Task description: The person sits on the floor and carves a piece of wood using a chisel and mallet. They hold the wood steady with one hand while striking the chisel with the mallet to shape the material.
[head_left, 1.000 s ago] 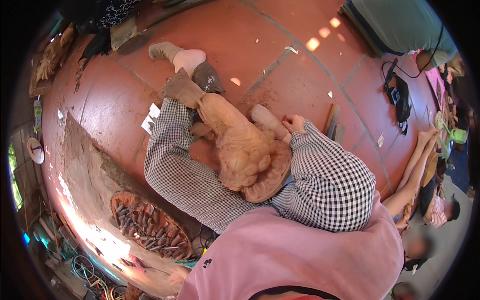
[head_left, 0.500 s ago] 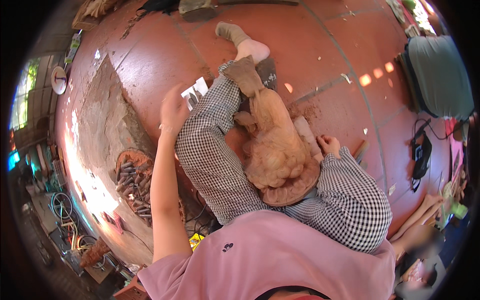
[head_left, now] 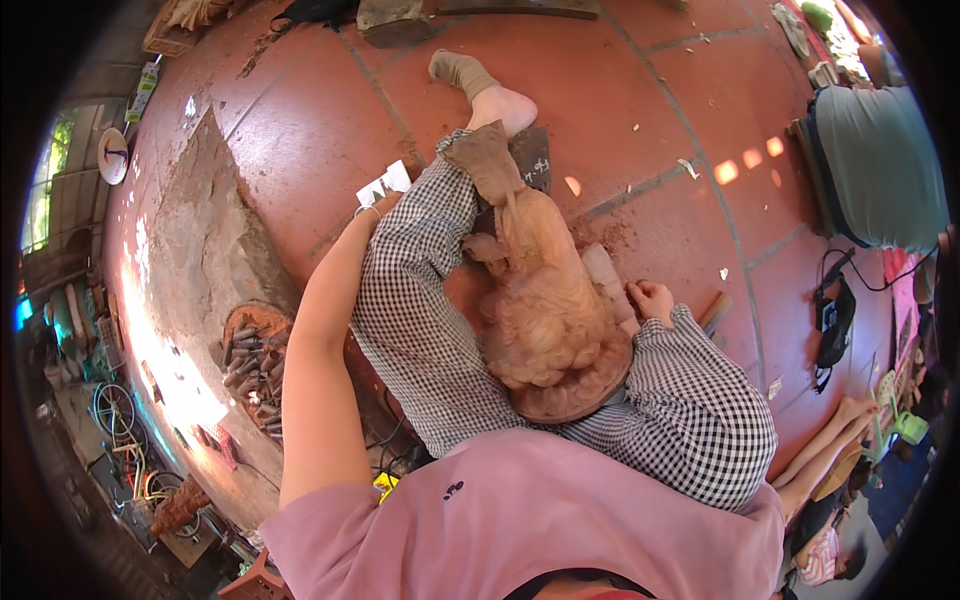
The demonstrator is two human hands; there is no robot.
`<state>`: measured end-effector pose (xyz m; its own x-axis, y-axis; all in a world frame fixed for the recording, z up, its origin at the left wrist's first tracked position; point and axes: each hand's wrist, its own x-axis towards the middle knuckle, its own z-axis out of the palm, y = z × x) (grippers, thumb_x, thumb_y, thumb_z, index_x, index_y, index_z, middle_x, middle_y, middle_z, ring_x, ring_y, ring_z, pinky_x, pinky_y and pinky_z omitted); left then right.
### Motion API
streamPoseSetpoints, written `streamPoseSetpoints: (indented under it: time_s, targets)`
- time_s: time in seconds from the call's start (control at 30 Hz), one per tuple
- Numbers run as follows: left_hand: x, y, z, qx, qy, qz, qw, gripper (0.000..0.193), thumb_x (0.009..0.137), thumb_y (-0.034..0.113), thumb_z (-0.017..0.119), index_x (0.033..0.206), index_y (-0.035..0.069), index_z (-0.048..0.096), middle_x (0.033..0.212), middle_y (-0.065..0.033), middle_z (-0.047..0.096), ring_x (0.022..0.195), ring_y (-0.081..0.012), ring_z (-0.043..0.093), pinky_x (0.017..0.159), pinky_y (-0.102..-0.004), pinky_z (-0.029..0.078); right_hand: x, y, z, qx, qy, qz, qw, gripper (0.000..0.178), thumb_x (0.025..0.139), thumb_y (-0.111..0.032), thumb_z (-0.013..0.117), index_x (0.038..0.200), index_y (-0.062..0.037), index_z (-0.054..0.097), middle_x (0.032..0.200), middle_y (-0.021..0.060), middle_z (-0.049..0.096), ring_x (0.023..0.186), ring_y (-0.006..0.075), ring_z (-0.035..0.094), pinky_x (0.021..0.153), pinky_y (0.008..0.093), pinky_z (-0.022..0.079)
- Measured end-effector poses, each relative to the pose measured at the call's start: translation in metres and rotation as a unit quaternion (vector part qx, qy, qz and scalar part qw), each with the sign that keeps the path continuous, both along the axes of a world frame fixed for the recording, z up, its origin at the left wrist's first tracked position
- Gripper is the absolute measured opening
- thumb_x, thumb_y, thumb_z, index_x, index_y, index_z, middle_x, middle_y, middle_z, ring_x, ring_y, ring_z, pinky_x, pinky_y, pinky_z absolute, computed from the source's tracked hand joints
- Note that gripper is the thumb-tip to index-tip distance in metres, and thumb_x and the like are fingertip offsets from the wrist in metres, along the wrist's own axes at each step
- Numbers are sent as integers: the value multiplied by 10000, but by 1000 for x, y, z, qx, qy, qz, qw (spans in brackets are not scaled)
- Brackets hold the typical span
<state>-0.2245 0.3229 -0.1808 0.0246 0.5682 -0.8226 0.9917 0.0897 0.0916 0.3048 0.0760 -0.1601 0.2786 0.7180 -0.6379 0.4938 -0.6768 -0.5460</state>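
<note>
**One arm dips beside the left knee**

From my remote view, the wood carving [head_left: 550, 310] lies between the checkered trouser legs [head_left: 430, 330], nearer the right hand [head_left: 652, 300] than the left hand [head_left: 386, 204]. The left, raised a moment ago, is now low by the white card [head_left: 384, 184], mostly hidden, grip unreadable; carving seems left alone. The right curls loosely; I cannot tell whether it holds anything.

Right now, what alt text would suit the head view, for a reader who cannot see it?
A brown carving rests between the checkered trouser legs of a seated person, above a red tiled floor. The left hand, partly hidden, is beside a white sheet; the right hand, fingers curled, is right of the carving. Tools lie piled at left.
</note>
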Motion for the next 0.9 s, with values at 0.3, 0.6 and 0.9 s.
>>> streamPoseSetpoints:
  time_s: [0.3,0.6,0.9]
  targets:
    - [-1,4,5,108,-130,222,960,362,928,233,556,1185,-9,636,1118,-161,679,1001,-258,649,861,-351,513,3,-9,-24,34,14,-19,999,285,886,-258,683,784,7,712,561,1,587,496,76,500,456,270,373]
    - [-54,-11,9,277,-366,420,783,294,922,208,575,1080,-30,643,959,-75,666,851,-148,586,769,-281,478,0,-4,-8,18,25,-12,999,280,909,-245,666,802,11,701,576,4,575,506,74,488,460,264,369]
    - [-74,-28,39,416,-170,282,848,277,874,225,581,913,-41,649,710,-88,612,675,-136,545,643,-295,454,1,-2,-12,-4,63,-42,997,292,927,-254,656,801,5,698,598,-5,579,517,69,481,465,259,360]
